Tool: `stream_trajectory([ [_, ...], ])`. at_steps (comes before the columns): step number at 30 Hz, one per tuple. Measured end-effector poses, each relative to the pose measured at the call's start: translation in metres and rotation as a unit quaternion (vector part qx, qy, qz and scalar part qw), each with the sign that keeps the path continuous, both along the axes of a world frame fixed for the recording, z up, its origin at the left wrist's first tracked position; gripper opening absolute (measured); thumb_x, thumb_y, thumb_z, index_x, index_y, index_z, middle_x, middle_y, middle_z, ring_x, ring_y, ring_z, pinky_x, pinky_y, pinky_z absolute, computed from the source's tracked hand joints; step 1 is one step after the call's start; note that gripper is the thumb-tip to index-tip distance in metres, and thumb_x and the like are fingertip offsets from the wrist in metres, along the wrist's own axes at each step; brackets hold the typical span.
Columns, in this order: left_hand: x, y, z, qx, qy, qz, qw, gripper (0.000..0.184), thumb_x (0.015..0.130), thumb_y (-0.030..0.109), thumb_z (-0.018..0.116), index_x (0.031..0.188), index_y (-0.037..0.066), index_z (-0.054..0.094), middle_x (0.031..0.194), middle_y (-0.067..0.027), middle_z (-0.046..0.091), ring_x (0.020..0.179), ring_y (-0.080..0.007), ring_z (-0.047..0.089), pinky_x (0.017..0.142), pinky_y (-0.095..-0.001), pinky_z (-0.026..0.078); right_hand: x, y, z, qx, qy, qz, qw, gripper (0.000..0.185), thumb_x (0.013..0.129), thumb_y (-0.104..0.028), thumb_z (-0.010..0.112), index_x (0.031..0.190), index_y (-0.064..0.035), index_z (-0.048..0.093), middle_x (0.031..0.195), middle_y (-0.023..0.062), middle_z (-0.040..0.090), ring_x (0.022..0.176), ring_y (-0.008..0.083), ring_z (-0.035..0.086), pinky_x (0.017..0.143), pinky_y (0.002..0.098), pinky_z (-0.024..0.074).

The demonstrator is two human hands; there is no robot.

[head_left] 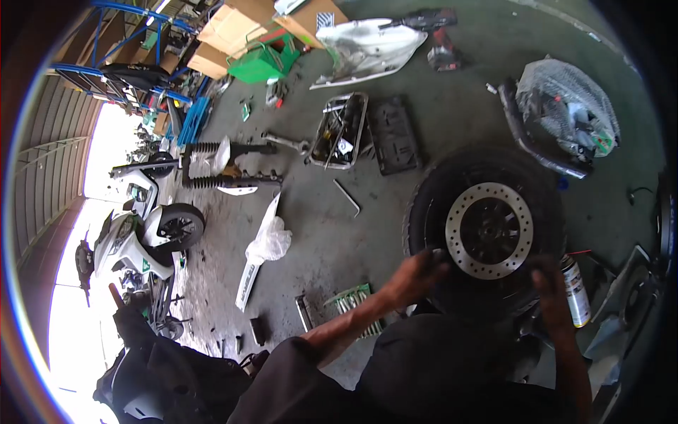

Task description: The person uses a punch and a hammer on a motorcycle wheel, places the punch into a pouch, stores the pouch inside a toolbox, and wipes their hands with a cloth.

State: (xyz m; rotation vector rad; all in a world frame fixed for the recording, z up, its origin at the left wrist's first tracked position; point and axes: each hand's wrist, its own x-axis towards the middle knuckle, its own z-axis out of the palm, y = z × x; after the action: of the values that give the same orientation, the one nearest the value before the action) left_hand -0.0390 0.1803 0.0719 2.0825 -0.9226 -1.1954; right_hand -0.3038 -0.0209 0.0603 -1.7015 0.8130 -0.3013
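Observation:
A black wheel with its tyre (431,205) stands or lies in front of me, a perforated silver brake disc (454,230) facing up at its middle. My left hand (421,274) is at the near left edge of the tyre, its fingers bent over the rubber by the disc. At the near right side of the tyre is my right hand (549,286), with its fingers dark and blurred. Whether either hand grips the tyre firmly is hard to see. A spray can (575,291) stands just right of my right hand.
An open tool tray (340,131), a black case (394,134) and an L-shaped wrench (347,197) lie beyond the wheel. Fork parts (229,166) and a white scooter (134,237) are left. Bubble-wrapped parts (568,106) lie at the upper right.

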Motion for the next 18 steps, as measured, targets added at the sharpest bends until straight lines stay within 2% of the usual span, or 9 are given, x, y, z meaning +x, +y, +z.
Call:
stream_trajectory([
  [2,-0.016,-0.042,0.032,-0.106,0.062,-0.040,0.992,0.047,0.100,0.038,0.060,0.123,-0.003,0.056,0.108,-0.0217,0.068,0.103,-0.0274,0.067,0.084,-0.0409,0.052,0.040,0.009,0.036,0.153,-0.074,0.075,0.983,0.048,0.099,-0.040,0.059,0.129,-0.0027,0.055,0.116,0.0112,0.064,0.108,0.0224,0.062,0.099,0.0347,0.0448],
  [5,-0.023,-0.061,0.066,-0.234,0.105,-0.069,0.964,0.049,0.100,0.035,0.059,0.129,-0.004,0.054,0.116,-0.0255,0.065,0.112,-0.0336,0.064,0.094,-0.0416,0.050,0.035,0.044,0.001,0.448,-0.192,-0.003,0.873,0.046,0.098,-0.037,0.061,0.130,-0.0050,0.052,0.105,0.0113,0.063,0.096,0.0221,0.064,0.090,0.0369,0.0509],
  [7,-0.015,-0.047,0.070,-0.246,0.119,-0.064,0.960,0.049,0.100,0.034,0.059,0.130,-0.004,0.054,0.122,-0.0254,0.063,0.117,-0.0334,0.062,0.099,-0.0405,0.048,0.025,0.047,-0.001,0.464,-0.102,-0.037,0.879,0.042,0.098,-0.033,0.062,0.128,-0.0060,0.051,0.093,0.0087,0.060,0.082,0.0204,0.063,0.076,0.0363,0.0531],
  [9,0.006,-0.008,0.041,-0.139,0.017,-0.042,0.989,0.047,0.099,0.027,0.060,0.137,0.000,0.051,0.135,-0.0208,0.057,0.128,-0.0320,0.055,0.106,-0.0433,0.043,0.014,0.043,0.001,0.474,-0.046,-0.061,0.877,0.037,0.098,-0.029,0.062,0.125,-0.0066,0.051,0.083,0.0060,0.056,0.070,0.0180,0.060,0.063,0.0348,0.0521],
  [11,0.036,0.054,-0.018,-0.057,-0.228,-0.095,0.967,0.058,0.093,0.022,0.063,0.143,0.000,0.043,0.142,-0.0238,0.049,0.135,-0.0381,0.046,0.111,-0.0473,0.039,-0.001,0.038,0.008,0.473,-0.022,-0.079,0.877,0.032,0.097,-0.026,0.062,0.121,-0.0071,0.051,0.075,0.0032,0.051,0.059,0.0149,0.056,0.052,0.0324,0.0481],
  [13,0.057,0.121,-0.057,0.184,-0.320,-0.091,0.925,0.070,0.086,0.019,0.066,0.146,-0.001,0.037,0.147,-0.0275,0.042,0.136,-0.0450,0.041,0.113,-0.0512,0.036,-0.008,0.036,0.021,0.421,0.023,-0.083,0.903,0.031,0.097,-0.025,0.061,0.120,-0.0074,0.051,0.073,0.0022,0.051,0.057,0.0133,0.054,0.051,0.0309,0.0462],
  [15,0.071,0.181,-0.072,0.313,-0.261,-0.060,0.911,0.079,0.084,0.026,0.071,0.147,-0.001,0.033,0.144,-0.0321,0.043,0.136,-0.0486,0.038,0.113,-0.0532,0.035,-0.010,0.037,0.027,0.361,0.069,-0.072,0.927,0.030,0.097,-0.025,0.061,0.120,-0.0075,0.051,0.073,0.0018,0.051,0.056,0.0122,0.053,0.050,0.0301,0.0452],
  [17,0.086,0.250,-0.121,0.359,-0.232,-0.081,0.901,0.064,0.087,0.026,0.068,0.142,0.004,0.044,0.143,-0.0276,0.048,0.134,-0.0459,0.044,0.108,-0.0563,0.041,-0.014,0.037,0.024,0.292,0.113,-0.057,0.948,0.030,0.097,-0.025,0.061,0.119,-0.0075,0.051,0.073,0.0021,0.052,0.057,0.0115,0.054,0.051,0.0299,0.0453],
  [18,0.092,0.273,-0.134,0.309,-0.214,-0.052,0.925,0.058,0.087,0.026,0.068,0.138,0.005,0.049,0.137,-0.0262,0.053,0.130,-0.0447,0.048,0.105,-0.0541,0.043,-0.016,0.037,0.020,0.263,0.127,-0.036,0.956,0.033,0.097,-0.025,0.061,0.122,-0.0068,0.050,0.075,0.0029,0.053,0.057,0.0114,0.054,0.051,0.0298,0.0454],
])
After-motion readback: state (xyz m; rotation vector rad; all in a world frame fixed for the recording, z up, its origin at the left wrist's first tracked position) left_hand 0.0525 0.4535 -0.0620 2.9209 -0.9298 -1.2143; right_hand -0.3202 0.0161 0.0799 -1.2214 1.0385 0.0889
